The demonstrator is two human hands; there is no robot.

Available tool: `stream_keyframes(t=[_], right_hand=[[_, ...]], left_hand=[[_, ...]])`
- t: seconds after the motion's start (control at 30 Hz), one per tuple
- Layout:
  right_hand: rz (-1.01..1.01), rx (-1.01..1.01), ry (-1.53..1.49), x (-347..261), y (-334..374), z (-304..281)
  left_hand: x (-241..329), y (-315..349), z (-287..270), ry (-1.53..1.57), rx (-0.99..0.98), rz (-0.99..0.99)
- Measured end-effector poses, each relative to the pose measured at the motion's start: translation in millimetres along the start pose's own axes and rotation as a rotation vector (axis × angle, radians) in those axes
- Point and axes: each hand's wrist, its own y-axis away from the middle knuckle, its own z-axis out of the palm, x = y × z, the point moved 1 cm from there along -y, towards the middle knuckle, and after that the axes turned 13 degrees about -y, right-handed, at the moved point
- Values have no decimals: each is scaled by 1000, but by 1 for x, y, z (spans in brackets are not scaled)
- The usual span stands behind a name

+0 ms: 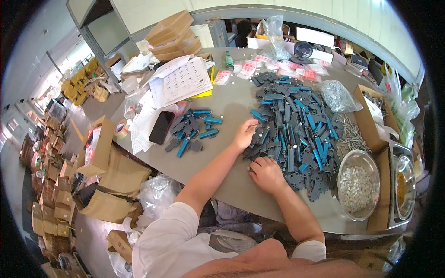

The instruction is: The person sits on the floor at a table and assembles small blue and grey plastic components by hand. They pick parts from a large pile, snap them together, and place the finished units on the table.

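A large heap of dark grey and blue plastic parts (296,134), narrow and block-shaped, spreads over the grey table. At its left edge is my left hand (244,135), fingers curled together against the outermost parts; whatever they grip is hidden. Lower down, my right hand (268,175) rests palm down at the heap's near left edge. Its fingers are bent under, and I cannot make out what lies beneath them. A smaller group of the same grey and blue parts (190,129) lies left of my hands.
A black phone (162,127) and printed sheets (181,83) lie left. Right are a metal bowl of small white pieces (358,185), loose screws (350,134), a cardboard box (378,118) and a steel tray (403,185). Red-and-white plastic packets (248,68) and a green bottle (229,61) are behind.
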Motion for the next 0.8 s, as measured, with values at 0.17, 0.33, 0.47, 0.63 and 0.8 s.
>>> stream_keyframes(t=[0.17, 0.33, 0.47, 0.63, 0.8], right_hand=[[30, 5, 2, -7, -1, -6], [43, -26, 35, -7, -3, -4], [86, 12, 50, -12, -4, -12], [71, 111, 61, -13, -12, -7], [136, 138, 109, -3, 1, -15]], left_hand=[[51, 25, -14, -466, -106, 83], [38, 23, -31, -370, -243, 40], [43, 22, -29, -347, -270, 6], [12, 21, -37, -353, -96, -18], [33, 14, -20, -292, -188, 86]])
